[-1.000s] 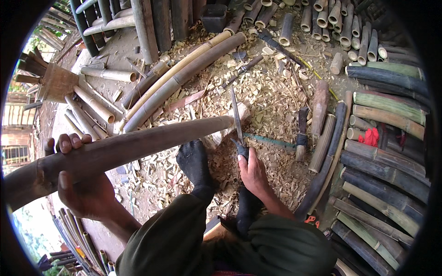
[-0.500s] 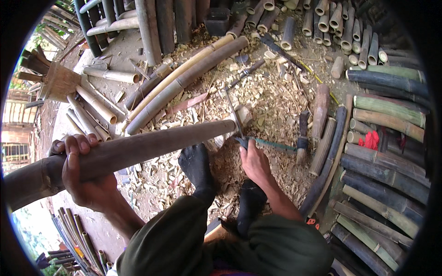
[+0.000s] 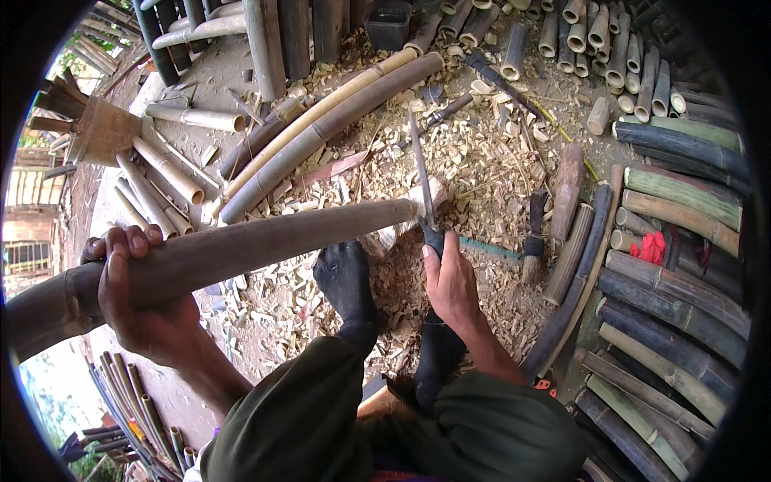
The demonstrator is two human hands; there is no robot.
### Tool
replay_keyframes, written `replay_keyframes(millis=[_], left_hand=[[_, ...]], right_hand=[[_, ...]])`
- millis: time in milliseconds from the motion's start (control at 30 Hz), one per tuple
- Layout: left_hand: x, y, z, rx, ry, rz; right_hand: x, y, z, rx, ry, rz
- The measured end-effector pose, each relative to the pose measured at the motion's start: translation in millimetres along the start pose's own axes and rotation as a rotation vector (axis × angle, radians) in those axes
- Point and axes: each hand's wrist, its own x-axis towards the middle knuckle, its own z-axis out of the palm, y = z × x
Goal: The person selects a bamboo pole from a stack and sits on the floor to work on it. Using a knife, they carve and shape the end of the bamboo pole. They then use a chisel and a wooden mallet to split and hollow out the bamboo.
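Note:
My left hand (image 3: 144, 301) is wrapped round a thick dark brown bamboo pole (image 3: 265, 245), which slants from the left edge toward the middle. The pole's far end lies over a pale wood block (image 3: 387, 239) on the ground, just left of my right foot's line. In my right hand (image 3: 454, 285) is a knife (image 3: 421, 165), gripped by its dark handle. Its long narrow blade points away from me, beside the pole's cut end; whether the two touch I cannot tell. My feet in black socks (image 3: 345, 285) stand near the block.
Wood chips (image 3: 482, 169) cover the ground. A brush (image 3: 532, 265), a teal saw blade (image 3: 490, 251) and a wooden club (image 3: 569, 181) lie to the right. Bamboo lengths (image 3: 683, 277) are stacked along the right side. Two long bamboo poles (image 3: 329, 128) lie beyond my left hand.
The knife has swung so that its blade points more directly away from me. My right hand has turned and shifted slightly right. The pole's far end sits a little higher in view.

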Motion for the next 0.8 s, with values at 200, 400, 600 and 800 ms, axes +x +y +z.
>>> replay_keyframes(millis=[200,400,600,800], left_hand=[[-1,-9,7,-0.043,0.03,-0.011],[-3,9,8,0.091,0.174,-0.012],[-4,-9,25,0.067,0.237,-0.031],[3,-3,13,-0.036,-0.053,0.002]], right_hand=[[-2,40,25,-0.238,-0.071,0.11],[-9,-5,10,-0.008,0.074,-0.04],[-5,41,31,-0.217,-0.028,0.177],[-8,1,-6,0.043,0.005,-0.016]])
